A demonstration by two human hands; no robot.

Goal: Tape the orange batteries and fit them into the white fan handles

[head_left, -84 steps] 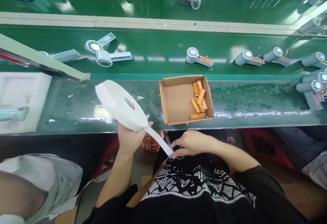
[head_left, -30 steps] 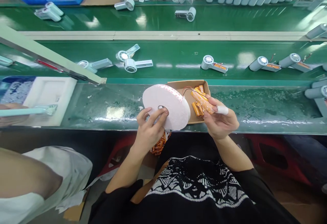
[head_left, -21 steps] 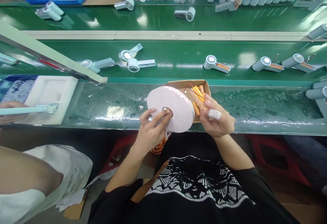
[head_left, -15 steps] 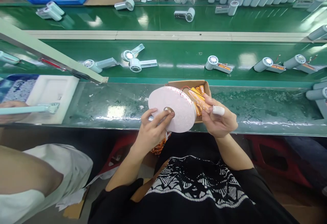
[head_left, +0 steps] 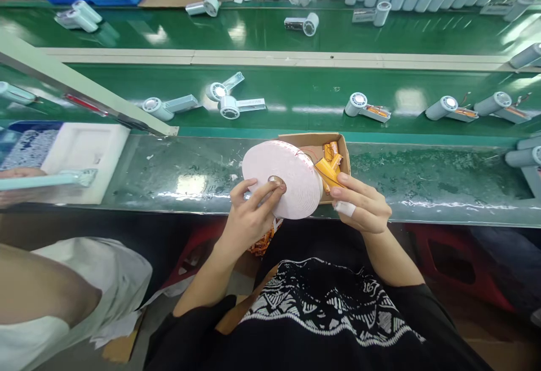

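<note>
My left hand (head_left: 249,216) grips a wide white tape roll (head_left: 281,178) face-on, with fingers spread over its face and the thumb beside its core hole. My right hand (head_left: 359,204) holds an orange-wrapped battery pack (head_left: 327,171) with thin wires, right against the roll's rim. One finger of that hand wears a white bandage (head_left: 344,208). Just behind both hands stands a cardboard tray (head_left: 315,140) holding more orange packs, partly hidden by the roll.
The tray sits on a glossy green bench edge (head_left: 401,190). Beyond run green conveyor belts (head_left: 304,86) carrying white cylindrical housings with orange packs. A white foam tray (head_left: 84,157) lies left, beneath a co-worker's arm (head_left: 38,303). Red stools stand below.
My right hand has turned palm-down, bringing the orange pack against the roll's rim. The belt items have shifted right.
</note>
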